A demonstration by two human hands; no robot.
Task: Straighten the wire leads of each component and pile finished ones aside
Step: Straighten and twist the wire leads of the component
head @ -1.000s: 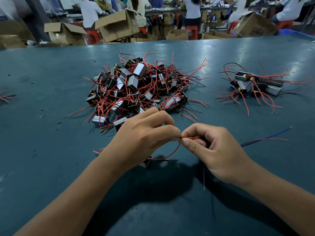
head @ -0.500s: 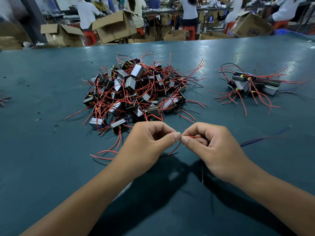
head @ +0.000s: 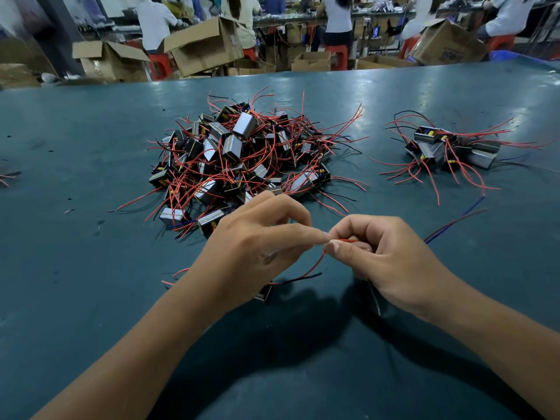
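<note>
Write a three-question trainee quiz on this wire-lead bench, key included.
1. True or false: both hands pinch the same red wire lead.
2. Which pile is bigger: A the middle pile, B the right pile?
3. Fill in: the component body shows just under the ____ hand.

Key: 1 true, the left hand and right hand meet on it. 2 A. 3 left.

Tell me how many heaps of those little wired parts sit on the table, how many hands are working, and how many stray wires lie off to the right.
Heaps of wired parts: 2, the big heap and the small heap
Hands: 2, left hand and right hand, both pinching one red lead
Stray wires at right: 2, one blue, one reddish
Total: 6
</note>
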